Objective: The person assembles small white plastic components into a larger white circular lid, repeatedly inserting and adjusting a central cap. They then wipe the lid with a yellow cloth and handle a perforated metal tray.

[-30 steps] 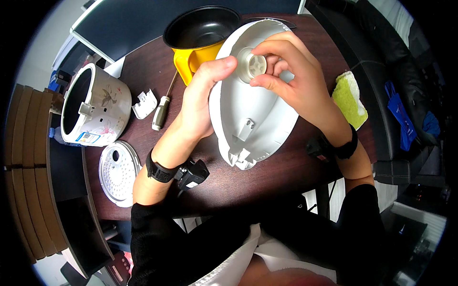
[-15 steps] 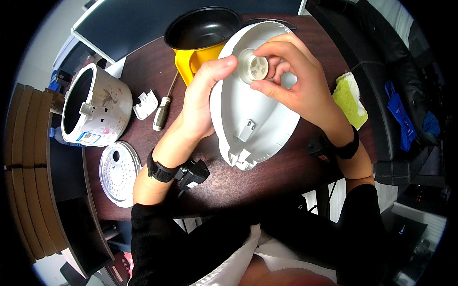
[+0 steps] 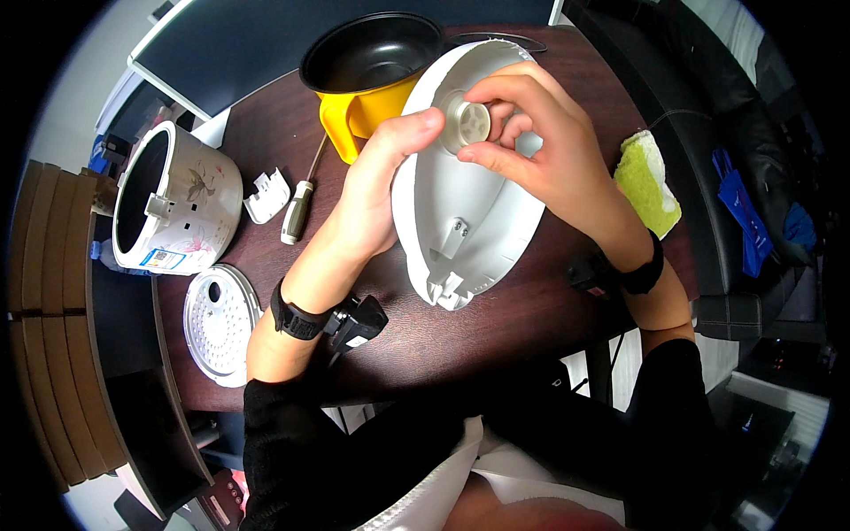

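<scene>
"Your dark brown tabletop (image 3: 496,327) is carrying a white flower-printed pot body (image 3: 208,181) at its left edge, and a perforated white disc (image 3: 217,323) is lying toward its near left corner."

"Inward from that edge, a small white plastic piece (image 3: 267,196) is resting beside your screwdriver (image 3: 297,212), whose shaft is pointing toward the far edge."

"Near that far edge, a black-lined yellow pot (image 3: 381,99) is standing."

"And by your right edge, a green-and-white cloth (image 3: 642,186) is lying."

White shell (image 3: 447,199), yellow pot (image 3: 373,78) black inside, flower-patterned white cooker body (image 3: 199,199), green-and-white cloth (image 3: 647,184)
</scene>
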`<move>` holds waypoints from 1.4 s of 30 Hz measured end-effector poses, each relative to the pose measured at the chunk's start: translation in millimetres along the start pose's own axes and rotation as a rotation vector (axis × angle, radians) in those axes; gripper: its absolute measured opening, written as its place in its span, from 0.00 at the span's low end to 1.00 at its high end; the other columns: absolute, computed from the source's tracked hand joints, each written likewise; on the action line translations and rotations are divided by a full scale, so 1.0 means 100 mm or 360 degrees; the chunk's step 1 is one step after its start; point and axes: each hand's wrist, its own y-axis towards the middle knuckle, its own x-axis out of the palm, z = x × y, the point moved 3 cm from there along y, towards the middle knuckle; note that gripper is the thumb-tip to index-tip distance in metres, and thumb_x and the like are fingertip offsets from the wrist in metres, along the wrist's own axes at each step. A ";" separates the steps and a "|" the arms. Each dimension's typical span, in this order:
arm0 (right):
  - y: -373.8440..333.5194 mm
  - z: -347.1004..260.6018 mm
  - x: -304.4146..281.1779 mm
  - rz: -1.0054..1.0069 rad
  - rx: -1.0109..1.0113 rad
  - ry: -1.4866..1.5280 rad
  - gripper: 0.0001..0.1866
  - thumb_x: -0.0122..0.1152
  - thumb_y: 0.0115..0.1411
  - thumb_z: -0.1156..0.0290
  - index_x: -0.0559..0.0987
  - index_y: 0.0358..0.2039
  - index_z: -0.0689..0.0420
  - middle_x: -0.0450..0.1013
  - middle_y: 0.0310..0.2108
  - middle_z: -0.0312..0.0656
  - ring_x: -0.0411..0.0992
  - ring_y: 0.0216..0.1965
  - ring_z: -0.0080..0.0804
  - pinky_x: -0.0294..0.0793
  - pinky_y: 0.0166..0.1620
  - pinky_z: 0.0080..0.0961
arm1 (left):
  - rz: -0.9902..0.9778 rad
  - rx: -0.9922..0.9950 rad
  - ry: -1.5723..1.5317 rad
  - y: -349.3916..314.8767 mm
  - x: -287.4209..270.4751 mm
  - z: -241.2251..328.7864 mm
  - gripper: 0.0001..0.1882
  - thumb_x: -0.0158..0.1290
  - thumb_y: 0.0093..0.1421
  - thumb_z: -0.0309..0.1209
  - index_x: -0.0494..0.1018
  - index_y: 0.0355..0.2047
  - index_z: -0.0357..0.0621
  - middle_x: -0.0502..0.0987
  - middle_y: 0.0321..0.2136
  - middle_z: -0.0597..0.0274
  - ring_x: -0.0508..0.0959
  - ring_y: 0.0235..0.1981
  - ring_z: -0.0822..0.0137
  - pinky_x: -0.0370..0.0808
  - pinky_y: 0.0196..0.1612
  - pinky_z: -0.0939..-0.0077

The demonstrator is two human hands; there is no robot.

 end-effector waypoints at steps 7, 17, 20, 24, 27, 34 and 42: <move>0.00 -0.02 -0.04 0.0121 0.0165 0.0227 0.21 0.72 0.48 0.69 0.73 0.40 0.57 0.70 0.38 0.36 0.71 0.32 0.19 0.71 0.29 0.16 | -0.0040 0.0044 0.0309 -0.07 0.03 0.16 0.29 0.47 0.59 0.47 0.68 0.52 0.36 0.76 0.40 0.57 0.76 0.40 0.70 0.71 0.42 0.80; -0.41 -0.07 0.00 0.0143 0.1269 0.1756 0.43 0.30 0.63 0.34 0.57 0.60 0.62 0.64 0.53 0.55 0.65 0.57 0.45 0.68 0.55 0.46 | -0.0097 0.0675 0.1796 -0.10 0.20 0.14 0.38 0.62 0.44 0.37 0.65 0.55 0.35 0.72 0.48 0.51 0.72 0.50 0.58 0.66 0.54 0.69; -0.56 -0.14 0.08 0.0223 0.1427 0.1797 0.42 0.27 0.64 0.35 0.53 0.64 0.59 0.58 0.60 0.52 0.58 0.63 0.42 0.59 0.62 0.43 | -0.0102 0.0620 0.2084 -0.17 0.32 0.02 0.39 0.64 0.39 0.40 0.69 0.52 0.36 0.67 0.53 0.47 0.66 0.55 0.48 0.66 0.56 0.61; -0.74 -0.11 0.11 0.0239 0.1490 0.1728 0.34 0.34 0.68 0.46 0.51 0.64 0.59 0.58 0.60 0.48 0.59 0.62 0.38 0.61 0.62 0.38 | -0.0108 0.0587 0.2265 -0.20 0.40 -0.14 0.41 0.66 0.37 0.43 0.70 0.51 0.36 0.64 0.56 0.46 0.61 0.57 0.45 0.64 0.57 0.55; -0.81 -0.11 0.13 0.0254 0.1625 0.1739 0.31 0.38 0.69 0.52 0.51 0.64 0.59 0.58 0.60 0.48 0.59 0.62 0.38 0.61 0.62 0.39 | -0.0119 0.0646 0.2315 -0.20 0.39 -0.22 0.40 0.65 0.37 0.45 0.71 0.50 0.34 0.64 0.56 0.43 0.61 0.57 0.44 0.66 0.53 0.52; -0.96 0.02 0.18 0.0223 0.1650 0.1935 0.29 0.38 0.69 0.57 0.51 0.64 0.60 0.58 0.60 0.48 0.59 0.62 0.38 0.60 0.63 0.39 | -0.0201 0.0627 0.2411 -0.17 0.36 -0.30 0.43 0.66 0.36 0.46 0.69 0.51 0.34 0.63 0.56 0.42 0.60 0.57 0.43 0.66 0.53 0.51; -1.00 0.15 0.16 0.0372 0.1784 0.1993 0.28 0.40 0.68 0.60 0.56 0.62 0.64 0.62 0.59 0.48 0.61 0.61 0.38 0.59 0.63 0.38 | -0.0260 0.0597 0.2375 -0.10 0.15 -0.15 0.42 0.67 0.42 0.48 0.67 0.54 0.38 0.64 0.56 0.47 0.63 0.56 0.48 0.62 0.59 0.59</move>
